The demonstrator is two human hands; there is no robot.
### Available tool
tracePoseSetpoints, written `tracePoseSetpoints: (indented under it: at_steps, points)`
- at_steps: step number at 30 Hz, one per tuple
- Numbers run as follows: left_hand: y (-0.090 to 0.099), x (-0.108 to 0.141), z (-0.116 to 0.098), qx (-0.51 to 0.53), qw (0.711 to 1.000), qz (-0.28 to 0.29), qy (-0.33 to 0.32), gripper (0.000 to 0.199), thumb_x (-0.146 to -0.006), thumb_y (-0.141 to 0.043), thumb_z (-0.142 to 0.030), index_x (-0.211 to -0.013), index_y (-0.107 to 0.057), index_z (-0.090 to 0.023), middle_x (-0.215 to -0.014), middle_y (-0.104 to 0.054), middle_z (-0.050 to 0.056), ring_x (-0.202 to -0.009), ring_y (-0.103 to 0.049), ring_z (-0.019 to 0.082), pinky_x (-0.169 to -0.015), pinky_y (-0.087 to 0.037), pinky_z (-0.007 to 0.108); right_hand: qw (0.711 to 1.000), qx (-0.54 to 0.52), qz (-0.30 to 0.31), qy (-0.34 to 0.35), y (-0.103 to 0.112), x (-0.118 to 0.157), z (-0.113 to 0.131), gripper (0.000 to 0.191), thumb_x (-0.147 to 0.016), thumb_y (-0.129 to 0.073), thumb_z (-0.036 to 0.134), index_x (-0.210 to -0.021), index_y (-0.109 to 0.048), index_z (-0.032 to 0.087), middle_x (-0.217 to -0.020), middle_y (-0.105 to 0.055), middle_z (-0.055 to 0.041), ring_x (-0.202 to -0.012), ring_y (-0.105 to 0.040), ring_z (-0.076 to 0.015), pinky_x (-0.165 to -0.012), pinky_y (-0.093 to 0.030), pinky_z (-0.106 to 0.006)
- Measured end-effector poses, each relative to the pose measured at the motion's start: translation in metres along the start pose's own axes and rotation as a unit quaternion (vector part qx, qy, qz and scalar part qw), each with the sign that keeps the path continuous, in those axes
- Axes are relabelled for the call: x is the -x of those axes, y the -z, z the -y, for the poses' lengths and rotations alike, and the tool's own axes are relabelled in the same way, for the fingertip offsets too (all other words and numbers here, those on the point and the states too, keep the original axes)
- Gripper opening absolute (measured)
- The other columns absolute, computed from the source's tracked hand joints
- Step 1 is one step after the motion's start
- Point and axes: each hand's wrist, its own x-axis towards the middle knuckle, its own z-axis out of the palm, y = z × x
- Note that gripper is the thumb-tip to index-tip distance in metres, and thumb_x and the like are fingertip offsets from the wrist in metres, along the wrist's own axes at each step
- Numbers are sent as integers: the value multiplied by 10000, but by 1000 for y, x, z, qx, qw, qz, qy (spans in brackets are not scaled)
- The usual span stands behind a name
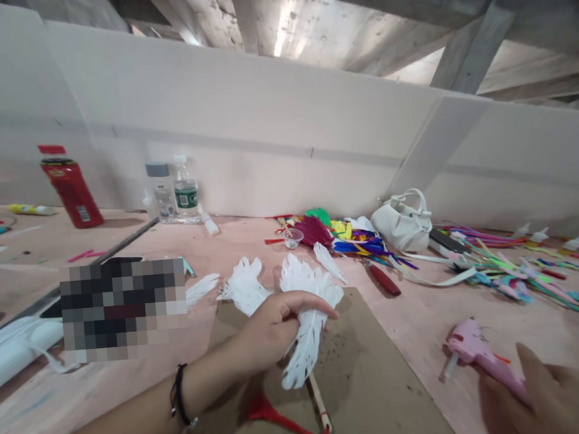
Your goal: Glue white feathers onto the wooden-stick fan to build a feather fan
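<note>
Left hand [268, 332]: we pinch white feathers [305, 353], thumb and fingers nearly closed, above brown board [393, 383]. Right hand [548, 390] curls round pink gun [480, 352] by handle. Best hold feathers softly, so none bend; mind gun tip, may be hot. Stick [315, 392], red string [264, 409] on board. Pink table [418, 327], white wall [263, 132], grey beams [477, 48] up high.

Far to my left a red-capped bottle of red drink [78, 197] stands on the pinkish table [55, 423]. Nearer, a grey-capped clear bottle [162, 195] stands just beside a green-labelled water bottle [186, 198]. Ahead of me, right of centre, a white handbag [403, 227] sits near the pale partition [243, 134].
</note>
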Motion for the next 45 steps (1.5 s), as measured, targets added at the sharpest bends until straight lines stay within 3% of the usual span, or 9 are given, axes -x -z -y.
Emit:
tracePoseSetpoints:
  at_steps: [5, 8, 11, 16, 20, 27, 32, 37, 45]
  points:
    - [6, -3, 4, 29, 999, 15, -39, 211, -879, -698, -328, -986, -766, -160, -991, -778, 105, -853, -696, 194, -709, -522, 270, 976, -155, 7, 151, 32, -34, 143, 580, -987, -543, 415, -1501, -443, 165, -1147, -645, -184, -1015, -666, -346, -795, -569, -461]
    - [8, -2, 2, -12, 998, 10, -68, 284, -907, -672, -409, -1018, -755, -161, -1006, -774, 107, -902, -693, 217, -759, -533, 303, 921, -262, 1, 287, 39, -55, 219, 522, -1021, -548, 294, -1514, -428, 169, -1168, -630, -161, -1045, -635, -272, -831, -558, -366]
    - [8, -1, -1, -55, 994, 13, -98, 311, -888, -681, -458, -881, -740, -152, -814, -710, 59, -768, -643, 194, -722, -509, 302, 886, -300, -30, 351, 40, -77, 252, 306, -1009, -538, 158, -1298, -640, 170, -1031, -677, -120, -890, -626, -233, -763, -535, -342]
    - [5, 5, 3, -151, 978, -97, -110, 605, -893, -686, -531, -1385, -522, -218, -829, -627, 0, -747, -583, 174, -666, -448, 275, 885, -326, -61, 327, 45, -127, 248, 212, -1002, -541, 182, -956, -748, 183, -939, -715, -102, -859, -664, -226, -754, -508, -338]
    - [5, 13, 11, -421, 903, -67, -61, 909, -757, -736, -704, -1464, -451, -209, -818, -649, 19, -719, -602, 231, -605, -390, 295, 916, -378, 15, 132, 42, -161, 235, 389, -976, -631, 428, -653, -678, 216, -589, -641, -19, -570, -609, -183, -576, -445, -305]
    - [16, 9, 24, -563, 823, -5, -79, 915, -785, -639, -284, -1596, -245, -131, -1132, -713, 172, -1011, -674, 364, -842, -519, 442, 753, -632, 168, -79, 15, -165, 223, 362, -808, -807, 546, -741, -701, 206, -658, -720, -34, -571, -673, -170, -519, -533, -260]
    - [21, 5, 26, -613, 782, -102, -45, 795, -899, -601, -546, -1517, -392, -91, -1144, -696, 231, -1067, -642, 431, -902, -507, 541, 654, -722, 184, -128, 2, -164, 219, 345, -751, -873, 482, -782, -656, 216, -699, -702, -1, -610, -681, -143, -562, -571, -234]
    - [25, 0, 39, -583, 801, -127, -57, 591, -972, -535, -366, -1515, -395, -179, -1146, -704, 154, -1114, -639, 348, -958, -501, 481, 617, -744, 218, -135, -2, -162, 221, 347, -725, -901, 450, -829, -681, 202, -737, -698, 7, -650, -679, -117, -625, -577, -206]
    - [23, -5, 34, -393, 901, -174, -52, 464, -923, -583, -229, -1372, -465, -246, -1003, -707, 56, -984, -685, 258, -872, -524, 387, 575, -770, 225, -159, -1, -155, 230, 326, -715, -911, 400, -865, -696, 205, -764, -687, 20, -628, -658, -100, -610, -566, -194]
